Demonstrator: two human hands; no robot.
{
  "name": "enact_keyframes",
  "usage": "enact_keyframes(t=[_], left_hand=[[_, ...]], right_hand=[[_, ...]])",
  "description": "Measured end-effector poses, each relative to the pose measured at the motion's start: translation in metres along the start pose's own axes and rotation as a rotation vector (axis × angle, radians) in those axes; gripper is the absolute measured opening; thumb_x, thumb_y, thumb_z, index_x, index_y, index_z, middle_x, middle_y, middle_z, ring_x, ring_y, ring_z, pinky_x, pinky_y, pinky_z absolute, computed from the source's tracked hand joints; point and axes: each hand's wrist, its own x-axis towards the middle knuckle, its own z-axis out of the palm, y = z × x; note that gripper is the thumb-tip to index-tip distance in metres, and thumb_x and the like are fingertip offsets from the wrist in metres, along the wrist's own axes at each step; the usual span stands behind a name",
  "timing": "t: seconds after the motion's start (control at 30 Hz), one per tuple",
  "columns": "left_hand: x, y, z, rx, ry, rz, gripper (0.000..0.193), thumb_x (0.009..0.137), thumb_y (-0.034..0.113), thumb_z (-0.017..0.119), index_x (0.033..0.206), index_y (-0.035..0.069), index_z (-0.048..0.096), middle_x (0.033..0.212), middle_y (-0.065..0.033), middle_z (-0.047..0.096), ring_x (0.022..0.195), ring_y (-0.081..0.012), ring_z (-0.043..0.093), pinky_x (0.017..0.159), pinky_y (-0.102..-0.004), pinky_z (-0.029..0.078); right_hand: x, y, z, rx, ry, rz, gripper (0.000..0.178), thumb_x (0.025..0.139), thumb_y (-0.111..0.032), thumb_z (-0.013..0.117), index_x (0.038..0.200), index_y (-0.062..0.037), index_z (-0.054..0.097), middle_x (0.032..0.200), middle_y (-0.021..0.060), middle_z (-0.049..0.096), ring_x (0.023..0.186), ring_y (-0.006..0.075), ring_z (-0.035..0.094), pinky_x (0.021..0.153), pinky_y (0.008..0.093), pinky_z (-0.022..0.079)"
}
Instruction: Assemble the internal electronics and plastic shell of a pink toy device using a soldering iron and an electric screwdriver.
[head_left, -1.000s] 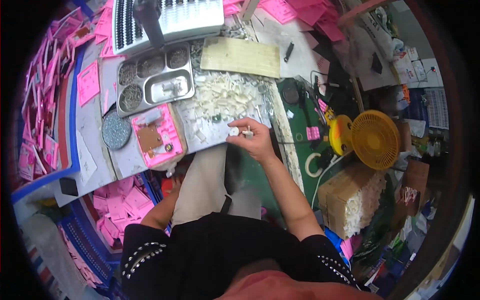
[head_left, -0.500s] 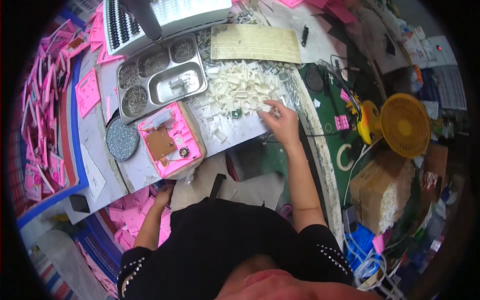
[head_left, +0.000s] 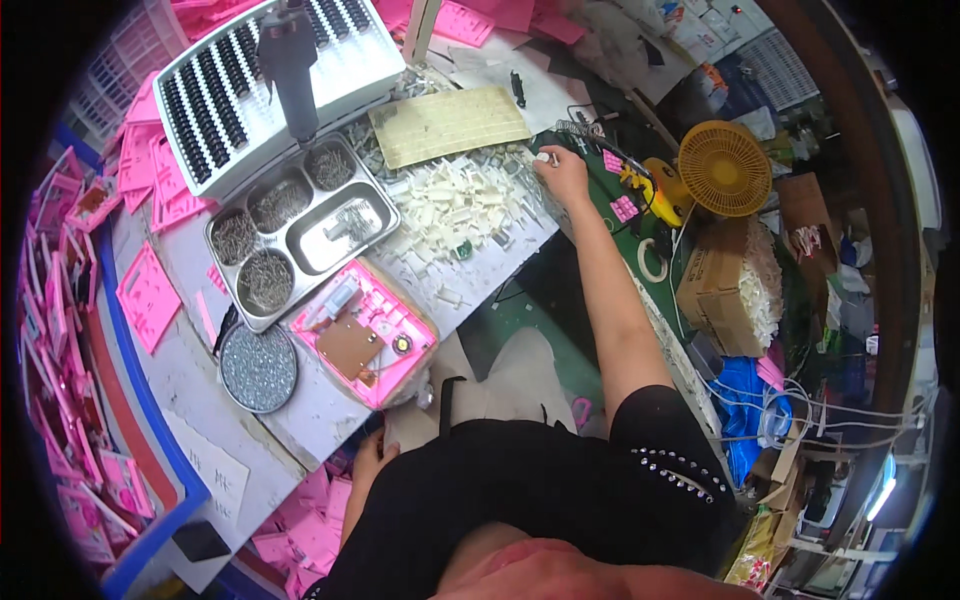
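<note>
My right hand (head_left: 565, 175) is stretched out at the far right end of the worktable, finger and thumb pinching a small white plastic piece (head_left: 546, 159). Left of it spreads a heap of white plastic pieces (head_left: 465, 200), a small green round thing (head_left: 462, 250) at its near edge. My left hand (head_left: 372, 458) is low beside the table's front edge, its fingers curled; what they hold, if anything, is hidden. Above that hand, on the table, a pink plastic housing (head_left: 385, 325) with a brown board and a small round metal part rests on a wrapped block.
A steel compartment tray (head_left: 388, 212) holds small metal parts, with a round tin of grey bits (head_left: 258, 368) nearby. Behind stand a white rack of black parts (head_left: 215, 165) and a yellowish board (head_left: 450, 125). At right are a yellow fan (head_left: 725, 168) and a cardboard box (head_left: 715, 280).
My right hand has moved from the near edge of the white heap out to the far right, pinching a white piece. The view has turned; my left hand stays low by the table edge.
</note>
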Motion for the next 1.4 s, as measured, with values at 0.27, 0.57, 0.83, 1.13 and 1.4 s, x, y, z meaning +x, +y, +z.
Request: enact_keyframes(t=[0.27,0.57,0.83,1.13,1.4], left_hand=[[-0.008,0.049,-0.01,-0.109,-0.056,0.063,0.053,0.089,0.025,0.067,0.13,-0.006,0.058,0.114,-0.0251,0.068,0.106,-0.0322,0.068,0.094,-0.0402,0.05],[-0.013,0.049,-0.051,0.385,-0.104,-0.054,0.05,0.088,0.031,0.068,0.123,-0.004,0.061,0.111,-0.0248,0.069,0.101,-0.0351,0.069,0.088,-0.0416,0.052],[-0.035,-0.004,0.002,-0.027,0.304,-0.013,0.046,0.092,0.017,0.06,0.131,-0.006,0.052,0.11,-0.0199,0.066,0.096,-0.0263,0.064,0.088,-0.0378,0.05],[-0.083,0.044,0.043,0.302,0.462,-0.143,0.042,0.084,0.011,0.053,0.124,-0.004,0.05,0.112,-0.0261,0.062,0.099,-0.035,0.061,0.092,-0.0402,0.047],[-0.094,0.022,0.046,0.402,0.508,-0.114,0.049,0.084,0.01,0.052,0.129,-0.008,0.048,0.113,-0.0271,0.063,0.103,-0.0389,0.063,0.092,-0.0422,0.048]], right_hand=[[-0.037,-0.034,-0.002,-0.021,0.055,0.172,0.045,0.08,-0.029,0.074,0.118,-0.0066,0.069,0.087,0.0107,0.073,0.087,0.0312,0.071,0.081,0.0432,0.054],[-0.019,-0.014,-0.019,-0.392,-0.04,0.599,0.075,0.079,-0.067,0.069,0.119,-0.0038,0.069,0.115,0.019,0.072,0.11,0.0344,0.069,0.091,0.045,0.055],[0.011,0.018,-0.025,-0.208,-0.233,0.368,0.08,0.077,-0.067,0.071,0.123,-0.0025,0.066,0.124,0.0189,0.068,0.116,0.0361,0.065,0.096,0.0454,0.053],[-0.111,-0.001,-0.112,0.276,-0.256,-0.097,0.053,0.084,-0.035,0.077,0.12,0.0019,0.068,0.107,0.0183,0.07,0.102,0.0301,0.068,0.09,0.0428,0.054],[-0.045,0.188,-0.2,-0.293,0.089,0.472,0.048,0.083,-0.039,0.078,0.119,-0.0077,0.072,0.115,0.0157,0.072,0.109,0.0322,0.069,0.092,0.0431,0.054]])
